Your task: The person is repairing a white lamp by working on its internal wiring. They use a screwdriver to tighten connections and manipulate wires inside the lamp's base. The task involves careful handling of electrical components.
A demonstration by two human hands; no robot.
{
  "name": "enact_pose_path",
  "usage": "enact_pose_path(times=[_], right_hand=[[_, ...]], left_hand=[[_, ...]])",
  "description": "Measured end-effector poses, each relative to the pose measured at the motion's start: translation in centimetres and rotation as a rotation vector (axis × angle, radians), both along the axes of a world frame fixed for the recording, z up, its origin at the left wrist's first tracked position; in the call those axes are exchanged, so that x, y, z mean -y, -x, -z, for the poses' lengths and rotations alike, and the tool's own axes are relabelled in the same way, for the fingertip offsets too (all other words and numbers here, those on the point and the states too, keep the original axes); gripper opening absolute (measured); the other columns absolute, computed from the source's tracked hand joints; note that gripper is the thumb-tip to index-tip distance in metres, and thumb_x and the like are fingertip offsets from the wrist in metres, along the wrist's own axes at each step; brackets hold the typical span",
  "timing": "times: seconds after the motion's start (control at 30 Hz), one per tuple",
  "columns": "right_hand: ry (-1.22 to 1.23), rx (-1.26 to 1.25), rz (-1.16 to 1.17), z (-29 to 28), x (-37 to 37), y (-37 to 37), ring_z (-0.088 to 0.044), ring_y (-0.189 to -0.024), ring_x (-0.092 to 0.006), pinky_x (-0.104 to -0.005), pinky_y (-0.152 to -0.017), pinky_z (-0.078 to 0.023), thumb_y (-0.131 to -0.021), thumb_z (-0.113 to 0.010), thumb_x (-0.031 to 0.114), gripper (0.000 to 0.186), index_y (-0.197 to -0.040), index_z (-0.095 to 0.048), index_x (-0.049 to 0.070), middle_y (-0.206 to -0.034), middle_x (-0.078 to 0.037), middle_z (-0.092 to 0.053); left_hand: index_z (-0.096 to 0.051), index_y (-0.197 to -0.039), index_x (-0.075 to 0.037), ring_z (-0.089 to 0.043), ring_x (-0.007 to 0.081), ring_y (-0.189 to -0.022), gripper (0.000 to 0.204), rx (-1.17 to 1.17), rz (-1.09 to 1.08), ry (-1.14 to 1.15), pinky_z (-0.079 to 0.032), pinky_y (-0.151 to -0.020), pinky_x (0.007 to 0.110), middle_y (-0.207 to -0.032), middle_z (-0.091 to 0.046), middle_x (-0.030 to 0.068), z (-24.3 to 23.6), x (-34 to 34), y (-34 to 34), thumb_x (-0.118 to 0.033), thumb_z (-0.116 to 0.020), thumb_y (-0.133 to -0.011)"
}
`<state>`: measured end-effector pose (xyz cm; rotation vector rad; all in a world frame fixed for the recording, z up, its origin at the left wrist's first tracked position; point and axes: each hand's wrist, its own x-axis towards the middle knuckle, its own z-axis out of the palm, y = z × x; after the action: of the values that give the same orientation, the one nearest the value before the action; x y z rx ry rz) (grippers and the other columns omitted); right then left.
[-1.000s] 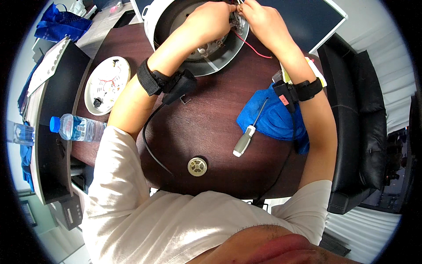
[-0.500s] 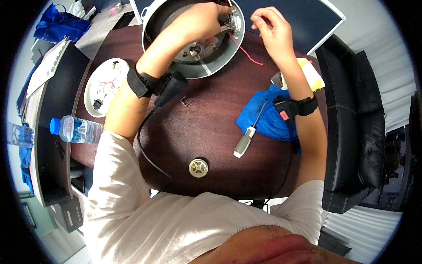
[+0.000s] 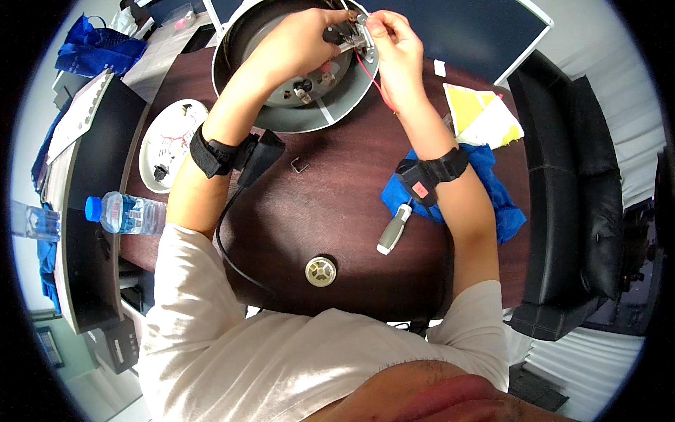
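A grey round metal appliance body [image 3: 295, 114] with exposed fittings stands at the back of the dark wood table [image 3: 351, 204]. My left hand [image 3: 302, 43] reaches over it, fingers curled onto a small metal fitting [image 3: 357, 41] at its right side; what they grip is partly hidden. My right hand [image 3: 397, 53] is beside it with thumb and index pinched at the fitting, whatever they hold too small to name. A red wire [image 3: 369, 74] runs from the fitting toward my right wrist. A grey-and-white screwdriver [image 3: 394, 228] lies by a blue cloth [image 3: 506, 211], under my right forearm.
A white plate [image 3: 151, 162] with small parts and a water bottle [image 3: 137, 213] are at left. A small round part [image 3: 320, 271] sits near the front edge, a bent clip [image 3: 300, 164] mid-table. Yellow-white papers [image 3: 485, 112] lie right, beside a black sofa [image 3: 562, 197]. A dark panel [image 3: 478, 35] stands behind.
My right hand pulled back from the appliance, then moved left and in to the fitting again. My left hand and the appliance have shifted left in view.
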<state>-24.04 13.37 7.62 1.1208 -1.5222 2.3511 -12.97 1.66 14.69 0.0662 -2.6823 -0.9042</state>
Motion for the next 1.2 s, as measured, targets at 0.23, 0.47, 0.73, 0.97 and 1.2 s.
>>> enact_pose_path(times=[0.23, 0.47, 0.73, 0.97, 1.2], right_hand=[[-0.016, -0.172, 0.154, -0.8, 0.2, -1.0, -0.056, -0.085, -0.0141, -0.0251, -0.075, -0.046, -0.084, -0.067, 0.013, 0.015, -0.088, -0.061, 0.000, -0.096, -0.005, -0.053], [-0.024, -0.335, 0.299, 0.0, 0.5, -0.2, -0.054, -0.082, -0.0150, -0.0259, -0.072, -0.045, -0.084, -0.065, 0.012, 0.013, -0.086, -0.060, 0.000, -0.093, -0.006, -0.054], [0.009, -0.113, 0.089, -1.6, -1.7, -2.6, -0.053, -0.072, -0.0066, -0.0204, -0.069, -0.044, -0.089, -0.062, 0.012, 0.014, -0.094, -0.058, -0.001, -0.082, -0.001, -0.060], [0.097, 0.386, -0.262, -2.5, -3.8, -7.6, -0.055, -0.070, -0.0120, -0.0227, -0.063, -0.046, -0.091, -0.057, 0.009, 0.013, -0.096, -0.056, -0.003, -0.083, -0.007, -0.059], [0.350, 0.771, -0.328, -0.4, -1.4, -8.8, -0.056, -0.075, -0.0145, -0.0255, -0.067, -0.048, -0.091, -0.055, 0.009, 0.013, -0.098, -0.056, -0.003, -0.085, -0.008, -0.057]], left_hand=[[-0.053, -0.128, -0.012, -0.061, 0.0121, -0.057, 0.055, 0.028, -0.015, 0.043, -0.048, -0.055, 0.028, -0.072, -0.065, 0.0098, -0.9, -0.6, -0.6, 0.000, -0.060, -0.076], [-0.053, -0.128, -0.015, -0.061, 0.0131, -0.053, 0.056, -0.050, 0.028, 0.070, -0.047, -0.050, 0.029, -0.065, -0.063, 0.0081, 0.3, 0.5, 0.2, 0.000, -0.060, -0.075], [-0.051, -0.131, -0.018, -0.058, 0.0097, -0.052, 0.055, 0.040, -0.032, 0.035, -0.042, -0.042, 0.027, -0.064, -0.062, 0.0054, -0.7, -0.2, -0.7, -0.003, -0.059, -0.079], [-0.051, -0.131, -0.013, -0.060, 0.0114, -0.056, 0.056, -0.064, 0.051, -0.017, -0.049, -0.054, 0.027, -0.076, -0.066, 0.0087, 0.3, 0.8, 0.0, -0.001, -0.061, -0.077], [-0.052, -0.130, -0.012, -0.059, 0.0112, -0.056, 0.057, -0.065, 0.078, -0.037, -0.049, -0.056, 0.027, -0.074, -0.065, 0.0089, 0.3, 0.6, -0.1, -0.001, -0.061, -0.075]])
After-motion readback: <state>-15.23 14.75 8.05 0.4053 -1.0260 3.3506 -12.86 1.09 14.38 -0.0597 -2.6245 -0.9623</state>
